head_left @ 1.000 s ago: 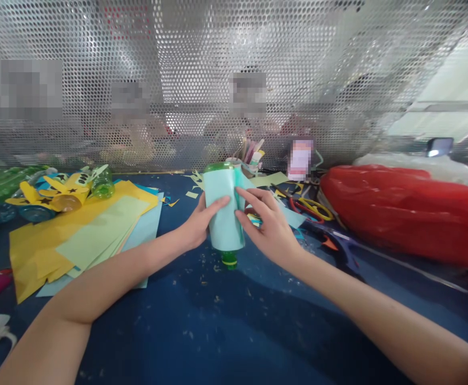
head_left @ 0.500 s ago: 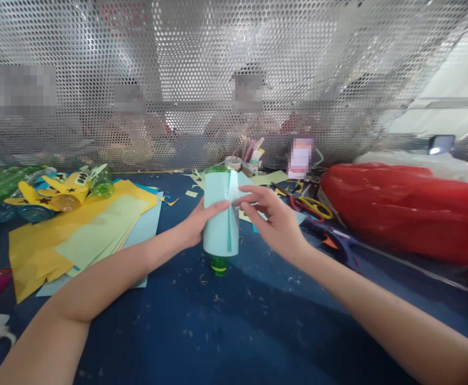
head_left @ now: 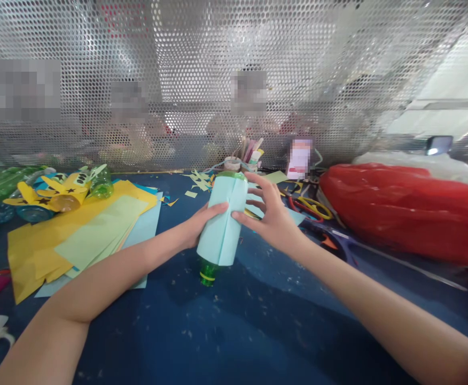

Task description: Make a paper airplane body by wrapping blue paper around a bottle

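Observation:
A green plastic bottle (head_left: pixel 208 272) hangs neck down and tilted in front of me, with a sheet of light blue paper (head_left: pixel 216 243) wrapped around its body. The paper's edges meet in a seam running down the facing side. My left hand (head_left: pixel 202 222) grips the bottle from the left, thumb pressed on the paper close to the seam and fingers hidden behind. From the right, my right hand (head_left: pixel 272 211) holds the wrapped bottle, its thumb on the paper near the seam and its spread fingers along the right edge.
Yellow, green and blue paper sheets (head_left: pixel 101 230) lie at left, below cut bottle pieces and yellow paper shapes (head_left: pixel 63 190). Yellow-handled scissors (head_left: pixel 316 207) and a red plastic bag (head_left: pixel 402 214) are at right. A phone (head_left: pixel 299 159) stands before a perforated metal screen (head_left: pixel 202 69).
The wrapped bottle has tilted, its neck swinging left and toward me. The loose paper edge now lies flat at the seam. My right hand has closed in around the right side.

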{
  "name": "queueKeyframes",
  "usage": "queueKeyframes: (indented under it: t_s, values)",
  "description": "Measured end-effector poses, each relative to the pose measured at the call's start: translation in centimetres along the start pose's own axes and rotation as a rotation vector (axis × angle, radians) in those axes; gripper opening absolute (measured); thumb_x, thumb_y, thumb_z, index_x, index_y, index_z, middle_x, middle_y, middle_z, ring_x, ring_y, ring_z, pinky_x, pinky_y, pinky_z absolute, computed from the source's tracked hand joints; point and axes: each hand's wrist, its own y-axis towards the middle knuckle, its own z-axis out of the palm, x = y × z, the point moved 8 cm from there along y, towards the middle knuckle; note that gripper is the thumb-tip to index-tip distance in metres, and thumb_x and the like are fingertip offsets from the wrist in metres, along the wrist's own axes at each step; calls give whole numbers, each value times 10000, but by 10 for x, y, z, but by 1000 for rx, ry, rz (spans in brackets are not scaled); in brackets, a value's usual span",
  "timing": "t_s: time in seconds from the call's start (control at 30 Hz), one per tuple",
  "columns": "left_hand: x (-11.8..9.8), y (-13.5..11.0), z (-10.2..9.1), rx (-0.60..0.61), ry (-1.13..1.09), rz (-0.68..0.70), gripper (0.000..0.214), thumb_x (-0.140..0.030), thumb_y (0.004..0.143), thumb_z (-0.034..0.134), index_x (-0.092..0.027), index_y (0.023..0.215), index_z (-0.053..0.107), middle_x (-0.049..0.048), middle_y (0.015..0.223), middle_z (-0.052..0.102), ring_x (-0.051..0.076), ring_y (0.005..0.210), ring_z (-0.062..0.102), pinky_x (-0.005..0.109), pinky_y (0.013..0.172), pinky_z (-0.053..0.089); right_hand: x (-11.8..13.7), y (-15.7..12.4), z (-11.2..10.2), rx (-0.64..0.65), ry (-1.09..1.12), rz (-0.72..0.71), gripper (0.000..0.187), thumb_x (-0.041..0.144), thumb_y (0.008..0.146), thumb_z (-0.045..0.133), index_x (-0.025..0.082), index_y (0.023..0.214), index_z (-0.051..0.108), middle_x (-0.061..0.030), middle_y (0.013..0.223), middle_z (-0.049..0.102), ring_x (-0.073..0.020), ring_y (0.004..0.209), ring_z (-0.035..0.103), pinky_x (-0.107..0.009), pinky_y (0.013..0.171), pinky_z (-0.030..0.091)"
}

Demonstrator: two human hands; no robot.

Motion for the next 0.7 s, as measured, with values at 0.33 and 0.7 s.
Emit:
queueKeyframes:
  t_s: [0.33, 0.7]
  values:
    - [0, -1, -5, -70, 108, -16, 822, -520, 643, 779, -198, 1311, 426, 131, 941, 701, 259, 751, 673, 447, 728, 526, -15, 2, 15, 181, 305, 225, 874, 417, 730, 734, 312, 1444, 241, -137, 1354, 467, -273, 1064, 611, -496, 854, 573]
    - [-28, -12, 11, -127, 279, 158, 793, -409, 645, 801, -229, 1317, 421, 141, 1172, 620, 263, 869, 649, 419, 744, 526, -5, 0, 6, 126, 182, 212, 797, 444, 684, 759, 276, 1340, 340, -138, 1342, 478, -259, 974, 618, -413, 692, 615]
